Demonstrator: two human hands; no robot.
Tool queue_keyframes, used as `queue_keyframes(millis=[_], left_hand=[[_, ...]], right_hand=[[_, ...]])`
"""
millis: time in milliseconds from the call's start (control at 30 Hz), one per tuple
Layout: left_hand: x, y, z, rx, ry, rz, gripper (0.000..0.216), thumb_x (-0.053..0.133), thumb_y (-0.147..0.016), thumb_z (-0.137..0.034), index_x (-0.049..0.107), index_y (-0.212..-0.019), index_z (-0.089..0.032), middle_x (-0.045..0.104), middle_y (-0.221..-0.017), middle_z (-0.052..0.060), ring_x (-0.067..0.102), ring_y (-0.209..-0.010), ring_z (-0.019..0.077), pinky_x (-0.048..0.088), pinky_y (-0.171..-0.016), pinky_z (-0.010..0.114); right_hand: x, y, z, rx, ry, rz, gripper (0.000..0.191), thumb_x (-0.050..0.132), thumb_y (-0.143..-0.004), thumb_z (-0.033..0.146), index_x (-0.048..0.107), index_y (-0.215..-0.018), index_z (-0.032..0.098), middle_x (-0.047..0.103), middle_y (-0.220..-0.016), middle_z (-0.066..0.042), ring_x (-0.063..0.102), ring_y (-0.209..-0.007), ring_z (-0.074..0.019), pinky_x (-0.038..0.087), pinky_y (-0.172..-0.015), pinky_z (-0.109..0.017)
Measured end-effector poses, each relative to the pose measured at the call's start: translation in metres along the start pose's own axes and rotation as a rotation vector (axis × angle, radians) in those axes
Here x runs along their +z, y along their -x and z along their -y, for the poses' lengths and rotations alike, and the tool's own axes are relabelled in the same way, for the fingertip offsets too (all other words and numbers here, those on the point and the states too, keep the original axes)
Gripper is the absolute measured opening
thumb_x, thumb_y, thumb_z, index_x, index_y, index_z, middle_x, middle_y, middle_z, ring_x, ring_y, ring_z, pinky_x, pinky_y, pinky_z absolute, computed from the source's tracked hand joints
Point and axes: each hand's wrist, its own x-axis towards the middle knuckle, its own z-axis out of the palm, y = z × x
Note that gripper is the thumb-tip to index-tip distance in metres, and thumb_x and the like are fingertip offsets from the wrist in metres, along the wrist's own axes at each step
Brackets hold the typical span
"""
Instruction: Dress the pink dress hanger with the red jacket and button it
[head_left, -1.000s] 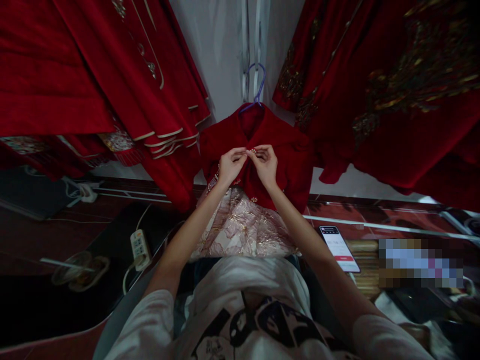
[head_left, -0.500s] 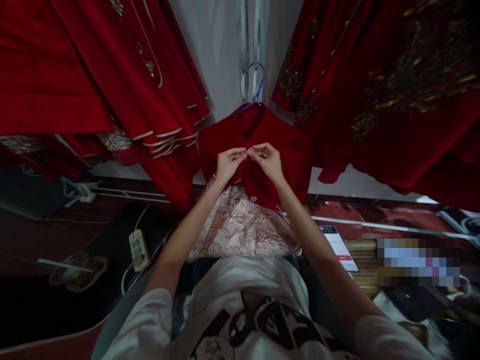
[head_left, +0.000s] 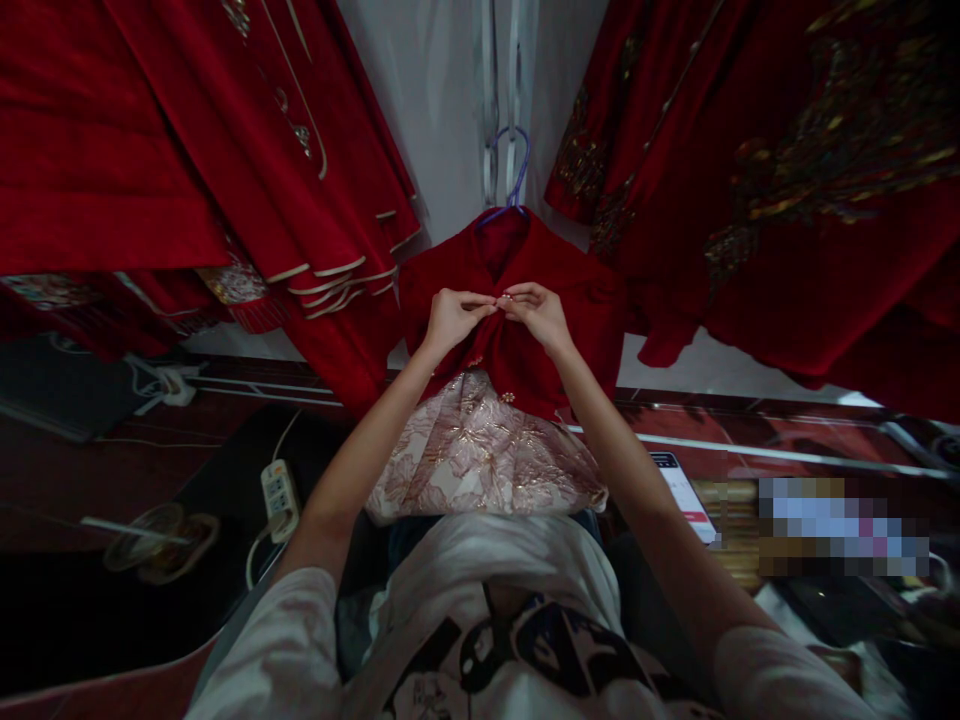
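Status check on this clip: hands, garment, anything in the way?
Left hand and right hand pinching red jacket at front, fingertips close together. Jacket on purple hanger, above patterned fabric. Nothing visible blocking hands.

We count two hands, one left hand [head_left: 450, 322] and one right hand [head_left: 545, 318]. Before us are one red jacket [head_left: 589, 300], one hanger [head_left: 514, 203] and at least two buttons [head_left: 508, 398]. Around us we find one patterned cloth [head_left: 487, 455], one phone [head_left: 686, 500], one power strip [head_left: 275, 487] and one straw [head_left: 135, 530]. The other red clothes [head_left: 97, 180] overlap too much for us to count.
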Motion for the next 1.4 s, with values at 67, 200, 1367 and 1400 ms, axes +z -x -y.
queue_keyframes(millis=[67, 200, 1367, 1400], left_hand=[[-0.003, -0.004, -0.003, 0.035, -0.051, 0.027, 0.020, 0.076, -0.069, -0.034, 0.077, -0.083, -0.019, 0.075, -0.086, 0.006, 0.069, -0.078, 0.0208, 0.053, -0.082, 0.037], [-0.005, -0.012, -0.006, 0.127, -0.125, 0.083, 0.014, 0.074, -0.071, -0.033, 0.076, -0.080, -0.022, 0.073, -0.082, 0.004, 0.066, -0.078, 0.0180, 0.051, -0.082, 0.034], [0.002, 0.056, 0.081, -0.221, -0.149, -0.413, 0.035, 0.070, -0.068, -0.018, 0.050, -0.097, -0.019, 0.058, -0.094, 0.004, 0.055, -0.071, 0.0116, 0.047, -0.063, 0.024], [0.000, 0.055, 0.086, -0.238, -0.124, -0.378, 0.035, 0.070, -0.069, -0.020, 0.048, -0.097, -0.019, 0.058, -0.090, 0.003, 0.055, -0.068, 0.0111, 0.047, -0.061, 0.024]], right_hand=[[-0.003, -0.004, -0.003, 0.009, 0.019, 0.026, 0.047, 0.081, -0.056, 0.042, 0.055, -0.088, 0.019, 0.061, -0.075, 0.001, 0.062, -0.071, -0.0127, 0.056, -0.068, -0.030], [-0.005, -0.015, -0.013, -0.058, 0.103, 0.043, 0.045, 0.074, -0.064, 0.045, 0.047, -0.092, 0.022, 0.058, -0.078, 0.001, 0.059, -0.073, -0.0133, 0.054, -0.066, -0.029], [-0.031, 0.083, -0.009, -0.190, 1.029, -0.280, 0.004, 0.056, -0.076, 0.025, 0.056, -0.078, 0.021, 0.063, -0.080, -0.004, 0.059, -0.072, -0.0193, 0.040, -0.060, -0.028], [-0.033, 0.084, -0.003, -0.210, 1.031, -0.295, 0.003, 0.056, -0.077, 0.024, 0.058, -0.077, 0.021, 0.064, -0.082, -0.005, 0.060, -0.075, -0.0201, 0.041, -0.063, -0.029]])
